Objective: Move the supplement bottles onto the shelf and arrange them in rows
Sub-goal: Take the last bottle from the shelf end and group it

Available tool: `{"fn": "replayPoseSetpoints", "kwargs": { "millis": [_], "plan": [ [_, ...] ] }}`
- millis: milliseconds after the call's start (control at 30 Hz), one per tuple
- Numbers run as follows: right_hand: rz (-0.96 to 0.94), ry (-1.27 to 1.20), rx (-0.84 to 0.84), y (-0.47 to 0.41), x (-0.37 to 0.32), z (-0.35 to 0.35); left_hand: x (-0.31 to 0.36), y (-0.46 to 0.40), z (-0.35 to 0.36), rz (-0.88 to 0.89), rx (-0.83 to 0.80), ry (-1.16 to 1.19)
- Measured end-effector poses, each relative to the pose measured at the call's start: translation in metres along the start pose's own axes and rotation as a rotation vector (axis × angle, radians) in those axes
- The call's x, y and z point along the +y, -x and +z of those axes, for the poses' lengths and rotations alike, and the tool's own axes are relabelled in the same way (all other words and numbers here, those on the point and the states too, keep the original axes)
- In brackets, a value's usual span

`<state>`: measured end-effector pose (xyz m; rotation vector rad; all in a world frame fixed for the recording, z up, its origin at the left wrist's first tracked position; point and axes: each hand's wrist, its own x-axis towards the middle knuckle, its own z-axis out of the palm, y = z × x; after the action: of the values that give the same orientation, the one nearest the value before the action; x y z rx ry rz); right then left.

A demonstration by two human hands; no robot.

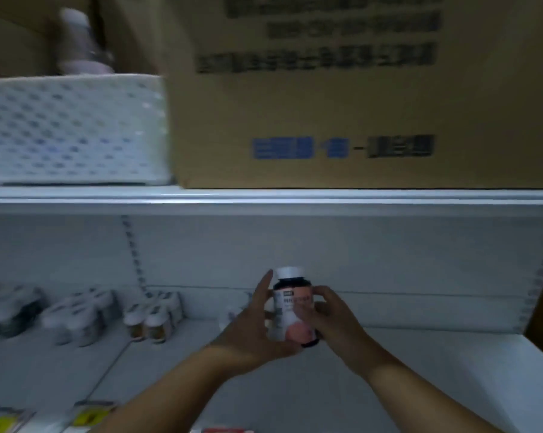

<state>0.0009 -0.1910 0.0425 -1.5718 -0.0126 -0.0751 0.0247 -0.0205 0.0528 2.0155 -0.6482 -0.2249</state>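
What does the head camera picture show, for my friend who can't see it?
Two hands, left hand and right hand, hold one upright supplement bottle over a white shelf. More bottles stand at left.

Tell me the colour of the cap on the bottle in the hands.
White cap, seen in the head view.

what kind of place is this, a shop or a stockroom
Probably a shop's stockroom or retail aisle: white metal shelving with slotted uprights, a large printed cardboard carton stored above, and rows of small white-capped bottles lined up below.
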Motion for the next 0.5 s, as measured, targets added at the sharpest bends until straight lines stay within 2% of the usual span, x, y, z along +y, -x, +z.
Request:
{"fn": "replayPoseSetpoints", "kwargs": {
  "millis": [133,267,500],
  "plan": [
    [-0.004,0.076,-0.153,-0.010,-0.005,0.135,-0.040,0.085,-0.102,-0.045,0.147,-0.028],
    [-0.047,0.039,-0.299,-0.015,-0.001,0.268,-0.077,0.171,-0.191,-0.090,0.273,-0.067],
    [-0.088,-0.012,-0.575,-0.026,0.007,0.454,-0.143,0.283,-0.312,-0.229,0.463,-0.110]
  ]
}}
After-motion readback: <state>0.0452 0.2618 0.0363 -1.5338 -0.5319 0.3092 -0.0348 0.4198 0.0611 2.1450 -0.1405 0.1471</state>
